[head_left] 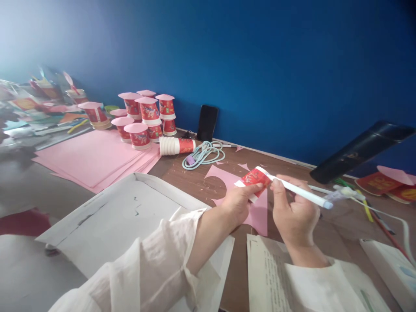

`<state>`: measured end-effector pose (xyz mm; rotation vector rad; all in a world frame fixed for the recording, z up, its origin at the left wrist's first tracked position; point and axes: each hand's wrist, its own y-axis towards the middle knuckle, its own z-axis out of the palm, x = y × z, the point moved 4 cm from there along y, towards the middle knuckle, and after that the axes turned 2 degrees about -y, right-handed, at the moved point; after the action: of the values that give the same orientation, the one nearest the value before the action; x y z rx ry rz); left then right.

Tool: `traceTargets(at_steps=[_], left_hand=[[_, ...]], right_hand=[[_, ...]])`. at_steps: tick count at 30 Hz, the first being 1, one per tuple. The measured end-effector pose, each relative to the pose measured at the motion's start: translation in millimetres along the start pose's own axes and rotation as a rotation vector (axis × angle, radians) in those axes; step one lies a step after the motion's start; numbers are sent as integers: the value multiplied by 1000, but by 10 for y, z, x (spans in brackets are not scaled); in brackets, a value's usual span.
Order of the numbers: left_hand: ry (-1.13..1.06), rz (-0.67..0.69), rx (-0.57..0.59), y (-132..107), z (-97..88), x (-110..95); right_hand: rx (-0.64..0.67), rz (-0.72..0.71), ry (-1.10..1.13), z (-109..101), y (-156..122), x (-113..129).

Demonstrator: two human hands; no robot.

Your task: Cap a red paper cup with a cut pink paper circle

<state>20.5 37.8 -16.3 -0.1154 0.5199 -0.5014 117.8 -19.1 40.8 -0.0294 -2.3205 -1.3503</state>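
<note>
Wooden table (pixel 191 180) is carrying a stack of pink sheets (pixel 91 158) at left, lidded red cups (pixel 146 117) standing just behind it. Pink offcut (pixel 260 219) is lying under both hands. Left hand (pixel 238 201) is closing its fingers round a red paper cup (pixel 255 178), holding it tilted above the offcut, mid-table. Right hand (pixel 294 214) is curling tight on a white pen (pixel 302 194), whose far end is meeting the cup. Cable (pixel 203 154) is lying coiled behind.
</note>
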Motion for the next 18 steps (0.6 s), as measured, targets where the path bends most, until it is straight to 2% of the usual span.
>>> traceTargets(at_steps=[13, 18], left_hand=[[0, 5, 19, -32, 25, -16], [-10, -1, -13, -34, 21, -21]], right_hand=[[4, -15, -5, 11, -4, 4], [10, -26, -16, 18, 1, 18]])
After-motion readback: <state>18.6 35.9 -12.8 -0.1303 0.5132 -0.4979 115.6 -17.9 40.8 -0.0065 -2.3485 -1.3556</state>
